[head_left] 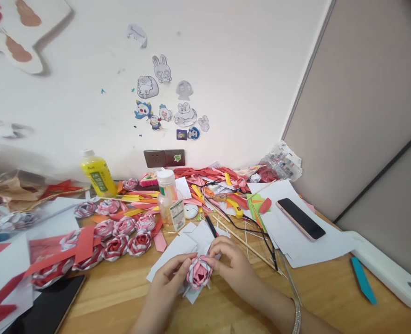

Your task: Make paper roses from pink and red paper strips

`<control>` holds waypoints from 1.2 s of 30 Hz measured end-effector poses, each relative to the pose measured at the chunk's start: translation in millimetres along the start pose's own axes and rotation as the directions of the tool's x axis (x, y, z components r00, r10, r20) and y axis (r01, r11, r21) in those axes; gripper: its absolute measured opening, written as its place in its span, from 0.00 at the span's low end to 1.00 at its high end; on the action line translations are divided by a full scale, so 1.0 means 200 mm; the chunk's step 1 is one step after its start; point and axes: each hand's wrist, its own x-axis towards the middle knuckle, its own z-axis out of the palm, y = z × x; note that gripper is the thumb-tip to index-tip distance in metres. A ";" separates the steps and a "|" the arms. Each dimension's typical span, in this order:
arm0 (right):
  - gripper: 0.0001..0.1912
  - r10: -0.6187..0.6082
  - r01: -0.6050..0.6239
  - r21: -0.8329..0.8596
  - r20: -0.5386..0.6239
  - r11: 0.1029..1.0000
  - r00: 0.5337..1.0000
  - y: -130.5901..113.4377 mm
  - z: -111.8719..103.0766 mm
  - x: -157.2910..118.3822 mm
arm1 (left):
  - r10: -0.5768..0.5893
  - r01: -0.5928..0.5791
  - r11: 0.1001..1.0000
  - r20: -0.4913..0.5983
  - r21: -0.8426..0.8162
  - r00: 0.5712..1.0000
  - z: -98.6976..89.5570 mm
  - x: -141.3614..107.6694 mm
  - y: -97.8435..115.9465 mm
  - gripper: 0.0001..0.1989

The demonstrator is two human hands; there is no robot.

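Observation:
Between my hands, just above the wooden table, is a pink and white paper rose (199,273) with a dark red centre. My left hand (172,274) pinches its left edge with thumb and fingers. On the other side, my right hand (229,260) grips the upper right petals between thumb and fingertips. White paper sheets (177,253) lie under and behind the flower. A black pen (211,226) rests on them, beyond my right fingers. The parts of the rose beneath my fingertips are hidden.
Finished paper roses (140,242) cluster at the left. A clear jar (170,204) and a yellow bottle (99,174) stand behind. Folded paper strips (205,176) and a yellow glue gun (235,208) with black cable lie along the wall. At right are a phone (301,219) and a teal strip (363,280).

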 end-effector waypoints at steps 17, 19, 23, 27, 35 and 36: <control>0.03 -0.085 0.056 -0.245 -0.106 0.968 0.991 -0.03 -0.02 -0.01 | 0.251 -0.255 0.966 0.110 0.028 0.962 0.02 0.02 -0.14 0.27; 0.04 -0.135 0.096 -0.334 -0.096 0.938 0.986 -0.03 -0.01 -0.02 | 0.290 -0.298 0.949 0.088 0.103 0.953 0.02 0.02 -0.13 0.24; 0.05 -0.207 0.163 -0.414 -0.065 0.895 0.976 -0.02 0.00 -0.04 | 0.414 -0.414 0.862 0.066 0.293 0.908 0.01 0.00 -0.08 0.17; 0.06 -0.204 0.157 -0.396 -0.080 0.905 0.976 -0.03 0.01 -0.04 | 0.487 -0.480 0.776 0.093 0.410 0.868 0.01 0.00 -0.08 0.16; 0.07 -0.078 0.065 -0.260 -0.041 0.963 0.996 -0.03 0.00 -0.02 | 0.530 -0.525 0.704 0.139 0.478 0.837 -0.01 0.02 -0.15 0.17; 0.06 -0.095 0.083 -0.274 -0.033 0.958 0.995 -0.02 0.00 -0.02 | 0.526 -0.524 0.704 0.144 0.479 0.838 -0.01 0.01 -0.15 0.18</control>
